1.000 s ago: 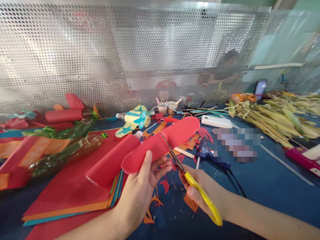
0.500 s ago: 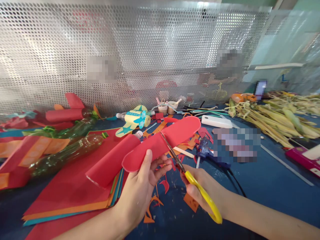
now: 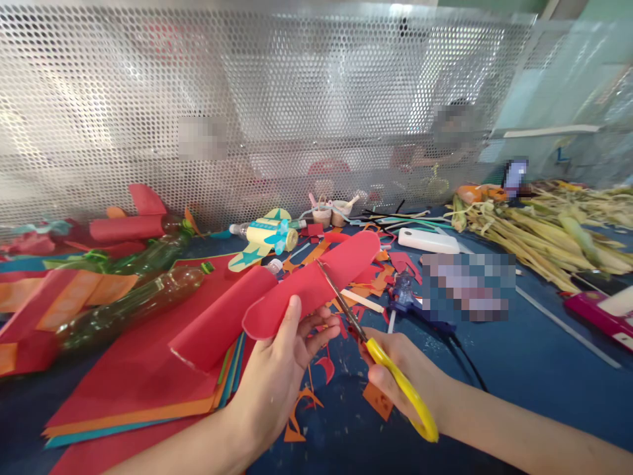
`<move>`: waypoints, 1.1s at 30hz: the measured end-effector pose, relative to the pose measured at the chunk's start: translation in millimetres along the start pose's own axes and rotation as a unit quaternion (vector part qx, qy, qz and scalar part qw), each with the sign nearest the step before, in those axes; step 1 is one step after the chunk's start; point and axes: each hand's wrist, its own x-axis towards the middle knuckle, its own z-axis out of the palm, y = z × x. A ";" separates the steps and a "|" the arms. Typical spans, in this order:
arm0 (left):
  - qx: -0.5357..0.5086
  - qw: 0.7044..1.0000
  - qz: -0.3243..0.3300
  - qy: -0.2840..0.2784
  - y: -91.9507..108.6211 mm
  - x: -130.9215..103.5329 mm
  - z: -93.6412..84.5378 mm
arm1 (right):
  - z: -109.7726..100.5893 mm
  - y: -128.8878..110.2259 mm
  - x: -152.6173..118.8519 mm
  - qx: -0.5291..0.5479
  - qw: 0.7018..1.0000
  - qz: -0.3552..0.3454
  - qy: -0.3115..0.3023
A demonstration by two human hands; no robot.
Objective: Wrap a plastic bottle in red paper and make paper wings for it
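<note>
One red strip (image 3: 307,285) is pinched between thumb and fingers of the left hand (image 3: 277,369), above the middle of the blue table (image 3: 544,356). One pair of yellow-handled scissors (image 3: 378,353) is gripped in the right hand (image 3: 415,363), nearly closed blades laid across the strip. Crosswise cutting seems in hand; firm holding and squeezed handles are called for. Two tubs (image 3: 321,216) are placed near the table's far edge.
</note>
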 end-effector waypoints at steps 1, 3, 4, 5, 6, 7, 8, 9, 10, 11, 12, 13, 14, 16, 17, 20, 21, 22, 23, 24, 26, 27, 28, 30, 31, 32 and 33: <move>0.000 1.000 0.000 0.001 0.2 0.3 0.1 | 0.3 0.7 0.5 0.002 1.000 0.001 0.001; 0.000 1.000 0.000 0.002 0.6 0.6 0.5 | 0.8 2.3 1.6 0.009 1.000 0.006 0.002; 0.001 1.000 -0.001 0.002 0.8 0.8 0.8 | 1.0 3.2 2.0 0.014 1.000 0.008 0.001; 0.001 1.000 -0.001 0.003 1.0 0.9 1.0 | 1.1 4.1 2.1 0.017 1.000 0.010 0.000; 0.001 1.000 -0.001 0.003 1.1 1.1 1.2 | 1.0 4.8 1.9 0.016 1.000 0.010 0.000; 0.001 1.000 -0.001 0.004 1.2 1.3 1.3 | 0.8 5.3 1.6 0.011 1.000 0.007 0.000; 0.002 1.000 -0.002 0.006 1.2 1.6 1.4 | 0.4 5.6 1.2 0.003 1.000 0.004 0.001; 0.004 1.000 -0.003 0.007 1.2 1.8 1.5 | 0.0 5.7 0.8 -0.004 1.000 -0.001 0.002; 0.005 1.000 -0.003 0.007 1.2 2.0 1.6 | -0.5 5.7 0.6 -0.011 1.000 -0.006 0.001; 0.006 1.000 -0.004 0.006 1.1 2.1 1.7 | -0.8 5.8 0.5 -0.016 1.000 -0.010 -0.002; 0.008 1.000 -0.006 0.004 1.1 2.1 1.9 | -1.0 5.9 0.6 -0.017 1.000 -0.013 -0.006; 0.009 1.000 -0.007 0.004 1.1 2.1 2.1 | -1.0 6.3 0.9 -0.018 1.000 -0.017 -0.010; 0.011 1.000 -0.008 0.003 1.0 2.1 2.4 | -0.8 7.1 1.3 -0.020 0.999 -0.022 -0.013; 0.013 1.000 -0.009 0.006 0.9 2.1 2.9 | 0.1 9.2 1.7 -0.028 0.999 -0.031 -0.014; 0.014 1.000 -0.010 0.008 0.8 2.3 3.2 | 0.6 10.4 1.8 -0.031 0.999 -0.034 -0.013; 0.013 1.000 -0.017 0.013 0.2 2.9 3.5 | 1.3 12.5 0.8 -0.029 0.999 -0.027 -0.014; 0.011 1.000 -0.020 0.012 -0.2 3.1 3.3 | 1.1 12.2 0.4 -0.024 0.999 -0.022 -0.016; 0.010 1.000 -0.022 0.009 -0.8 3.1 3.1 | 0.6 11.4 0.0 -0.020 0.999 -0.019 -0.018; 0.009 1.000 -0.024 0.004 -1.4 3.0 2.7 | -0.1 10.2 -0.2 -0.017 1.000 -0.017 -0.020; 0.009 1.000 -0.027 -0.001 -2.1 2.7 2.2 | -1.0 8.8 -0.3 -0.015 1.000 -0.017 -0.022; 0.012 0.999 -0.032 -0.011 -3.4 1.9 1.0 | -2.8 5.8 0.1 -0.013 0.999 -0.021 -0.025; 0.014 0.999 -0.034 -0.015 -4.0 1.5 0.3 | -3.6 4.6 0.3 -0.012 0.999 -0.022 -0.026; 0.016 0.999 -0.036 -0.018 -4.5 1.2 -0.3 | -4.2 3.8 0.6 -0.013 0.999 -0.023 -0.026; 0.017 0.999 -0.037 -0.023 -5.0 1.3 -1.5 | -4.7 3.4 1.1 -0.016 0.999 -0.024 -0.024; 0.018 0.999 -0.037 -0.023 -5.2 1.6 -2.0 | -4.6 3.7 1.2 -0.018 0.999 -0.024 -0.022; 0.018 0.999 -0.038 -0.022 -5.2 2.1 -2.3 | -4.5 4.3 1.3 -0.021 0.999 -0.024 -0.019; 0.019 0.999 -0.038 -0.022 -5.2 2.7 -2.6 | -4.2 5.1 1.4 -0.024 0.999 -0.025 -0.016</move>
